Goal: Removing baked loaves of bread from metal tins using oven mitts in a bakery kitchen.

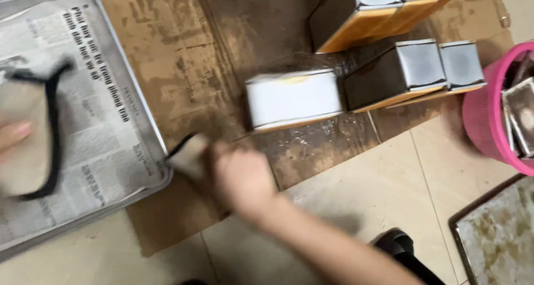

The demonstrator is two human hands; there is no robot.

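Note:
My right hand (240,178) reaches in from the lower right over brown cardboard (183,68). It is closed on a beige cloth pad with black trim (189,153) and is blurred by motion. The pad sits just off the corner of a metal tray (139,101) lined with newspaper. Only the fingertips of my left hand (12,135) show at the left edge. They rest on a second beige pad with a black border (28,135) that lies on the newspaper. A rectangular metal loaf tin (292,98) stands on the cardboard, just beyond my right hand.
More loaf tins stand in rows at the back right (411,71) and the top (370,10). A pink basket (486,118) at the right edge holds flat metal pieces. A stained baking tray (500,238) lies at the lower right. A black object (396,243) lies on the tiled floor.

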